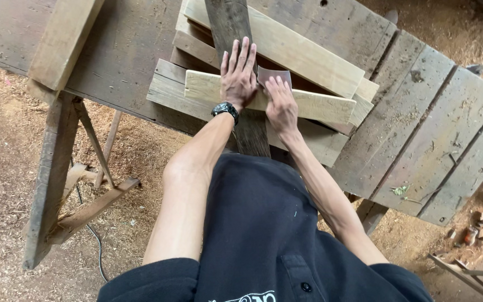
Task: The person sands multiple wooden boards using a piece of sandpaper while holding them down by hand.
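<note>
Evidently the step in hand was sanding: a small brownish sheet of sandpaper (275, 75) lay on the top face of a pale, narrow wooden plank (320, 105), pinned there under the fingers of the right hand (280, 106). That hand was pressed flat, fingers together and extended, clamping the sheet against the wood rather than gripping it. The left hand (237, 75), wearing a black wristwatch (226, 109), rested palm down with fingers slightly spread, partly on the same plank and partly on a dark, weathered board (230, 22) crossing beneath it; it held nothing and served as a hold-down.

The plank sat on top of a loose stack of similar pale planks (286, 45), all lying on a grey, worn timber bench (420, 123) carried by a rough wooden trestle (51, 168). Sawdust covered the ground (6, 128) below.

For good results, judging from this arrangement, pressure would best be spread evenly across the flat fingers and strokes run along the grain. The steadying hand needed firm weight, since the stack looked unclamped and could shift. Fingertips were best kept clear of the plank edges.
</note>
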